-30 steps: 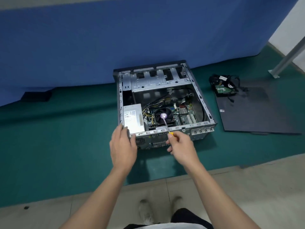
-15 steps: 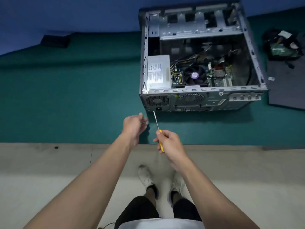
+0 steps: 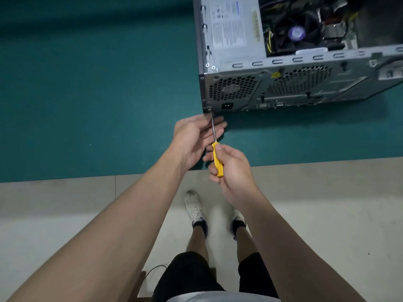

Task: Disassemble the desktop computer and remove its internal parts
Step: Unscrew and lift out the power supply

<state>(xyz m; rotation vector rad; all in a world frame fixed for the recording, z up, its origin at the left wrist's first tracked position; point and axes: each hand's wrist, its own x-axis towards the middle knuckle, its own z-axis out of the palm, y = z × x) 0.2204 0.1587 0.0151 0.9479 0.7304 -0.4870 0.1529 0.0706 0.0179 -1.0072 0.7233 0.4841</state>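
Two bare hands work at the lower left corner of the open desktop computer case [image 3: 305, 83], which lies on its side on a green mat [image 3: 87, 94] in the upper right of the view, its open side facing up. The right hand [image 3: 231, 168] is wrapped around the yellow handle of a screwdriver [image 3: 217, 155], fingers curled closed on it. The thin metal shaft runs up and slightly left, and its tip sits at a screw [image 3: 209, 110] in the bottom left corner of the case's rear panel, just left of the power socket [image 3: 227, 105]. The left hand [image 3: 196, 138] is cupped beside and under the shaft, palm turned inward, fingers loosely spread and holding nothing; its fingertips reach close to the case corner.

Inside the case, the grey power supply [image 3: 233, 29] sits along the left wall, with the black CPU fan [image 3: 296, 32] just to its right. Two honeycomb vent grilles show on the rear panel. Below the mat's edge is a pale floor [image 3: 65, 214], where the person's two shoes [image 3: 195, 208] stand.
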